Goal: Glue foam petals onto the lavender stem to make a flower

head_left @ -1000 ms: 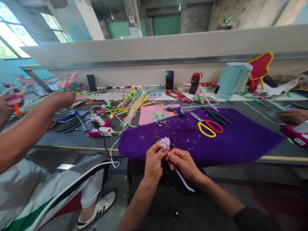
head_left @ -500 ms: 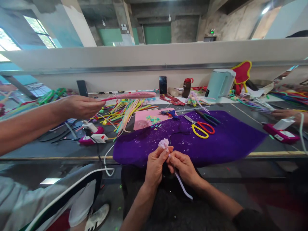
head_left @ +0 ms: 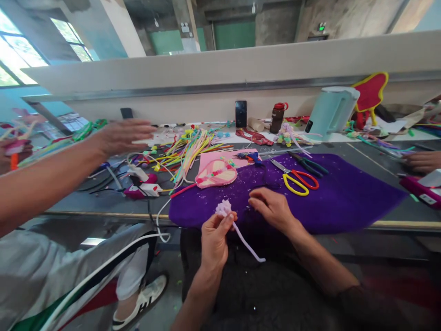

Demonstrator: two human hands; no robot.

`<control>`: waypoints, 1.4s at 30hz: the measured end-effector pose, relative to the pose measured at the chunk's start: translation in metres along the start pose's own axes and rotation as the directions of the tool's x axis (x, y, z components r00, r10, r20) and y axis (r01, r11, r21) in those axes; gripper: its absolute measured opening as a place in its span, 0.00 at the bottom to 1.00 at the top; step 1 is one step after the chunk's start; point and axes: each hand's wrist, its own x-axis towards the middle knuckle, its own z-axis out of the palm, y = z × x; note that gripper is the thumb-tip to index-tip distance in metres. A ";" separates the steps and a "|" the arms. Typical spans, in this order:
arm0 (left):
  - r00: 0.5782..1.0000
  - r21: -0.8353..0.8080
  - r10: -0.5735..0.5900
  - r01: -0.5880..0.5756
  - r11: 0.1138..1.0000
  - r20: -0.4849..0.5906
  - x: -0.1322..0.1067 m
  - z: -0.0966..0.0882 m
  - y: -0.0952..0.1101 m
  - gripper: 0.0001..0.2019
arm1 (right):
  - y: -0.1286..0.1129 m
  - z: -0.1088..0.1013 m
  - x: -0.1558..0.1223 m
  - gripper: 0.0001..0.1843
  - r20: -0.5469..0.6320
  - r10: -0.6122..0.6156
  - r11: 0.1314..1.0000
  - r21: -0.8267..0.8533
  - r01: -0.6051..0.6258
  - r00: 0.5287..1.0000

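My left hand (head_left: 215,239) pinches a lilac pipe-cleaner flower (head_left: 223,208) just under its fluffy head, and its stem (head_left: 248,246) trails down to the right. My right hand (head_left: 272,209) is apart from the flower, over the purple cloth (head_left: 344,193). Its fingers are loosely bent, with a gap at the thumb, and nothing shows in them. Ahead, a flat pink rounded piece (head_left: 223,178) with a row of small coloured bits and a red stem (head_left: 183,190) lies across the cloth and a pink sheet (head_left: 207,162).
Scissors (head_left: 295,183), pliers (head_left: 308,164) and a blue glue gun (head_left: 253,157) lie beyond my hands. Pipe cleaners (head_left: 189,154) heap up at the left, near a power strip (head_left: 143,189). A co-worker's blurred hand (head_left: 129,133) reaches in. A kettle (head_left: 332,112) stands behind.
My right hand has let go of the flower's stem and moved right and up. The co-worker's hand has let go of the pink piece, which now lies on the table.
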 end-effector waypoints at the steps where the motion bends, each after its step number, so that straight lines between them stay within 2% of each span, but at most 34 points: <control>1: 1.000 -0.004 0.012 -0.012 1.000 -0.009 -0.001 -0.001 0.002 0.06 | 0.000 -0.003 0.014 0.15 0.010 -0.020 0.996 -0.087 0.020 1.000; 4: 1.000 -0.007 0.008 -0.008 1.000 0.009 -0.003 -0.003 0.004 0.07 | -0.002 0.005 0.057 0.14 0.128 -0.098 0.941 -0.311 0.134 0.987; 8: 1.000 0.003 -0.015 0.015 1.000 0.016 -0.002 -0.005 0.001 0.06 | 0.000 0.034 0.101 0.10 0.277 -0.141 0.820 -0.505 0.269 0.950; 11: 1.000 0.013 -0.021 0.021 1.000 0.016 -0.001 -0.008 -0.001 0.06 | 0.010 0.048 0.120 0.09 0.366 -0.135 0.741 -0.580 0.339 0.921; 15: 0.999 0.014 -0.039 0.039 0.999 0.021 -0.001 -0.010 -0.003 0.07 | 0.020 0.049 0.129 0.09 0.445 -0.162 0.695 -0.582 0.422 0.881; 17: 0.999 0.012 -0.047 0.047 0.999 0.020 -0.001 -0.009 -0.003 0.07 | 0.020 0.045 0.133 0.09 0.437 -0.197 0.701 -0.563 0.438 0.877; 19: 0.999 0.011 -0.048 0.048 0.999 0.014 -0.002 -0.008 -0.003 0.07 | 0.015 0.037 0.137 0.09 0.381 -0.238 0.725 -0.543 0.424 0.893; 24: 0.999 0.018 -0.041 0.041 0.999 0.003 -0.003 -0.008 0.000 0.07 | 0.001 0.004 0.145 0.14 0.078 -0.263 0.857 -0.439 0.270 0.962; 27: 0.999 0.006 -0.037 0.037 0.999 -0.004 -0.003 -0.008 0.002 0.07 | 0.009 -0.025 0.129 0.14 -0.117 -0.182 0.948 -0.283 0.143 0.976; 29: 0.999 -0.001 -0.039 0.039 0.999 -0.005 -0.003 -0.008 0.002 0.07 | 0.024 -0.044 0.105 0.13 -0.215 -0.079 0.991 -0.126 0.052 0.973; 31: 0.999 -0.001 -0.044 0.044 0.999 0.001 -0.003 -0.007 0.000 0.07 | 0.042 -0.059 0.071 0.14 -0.262 0.067 0.996 0.068 -0.051 0.963; 33: 0.999 0.003 -0.044 0.044 0.999 0.023 -0.003 -0.004 -0.002 0.07 | 0.059 -0.070 0.034 0.15 -0.247 0.223 0.951 0.267 -0.155 0.943; 37: 0.996 0.017 -0.048 0.046 0.999 0.075 -0.005 -0.001 -0.004 0.06 | 0.073 -0.080 -0.030 0.15 -0.172 0.453 0.770 0.571 -0.286 0.875; 39: 0.996 0.025 -0.048 0.046 0.999 0.076 -0.005 0.000 -0.004 0.06 | 0.073 -0.082 -0.048 0.14 -0.139 0.528 0.673 0.671 -0.313 0.837; 42: 0.997 0.032 -0.040 0.038 0.999 0.064 -0.005 -0.001 -0.002 0.06 | 0.073 -0.085 -0.059 0.12 -0.127 0.602 0.559 0.772 -0.303 0.788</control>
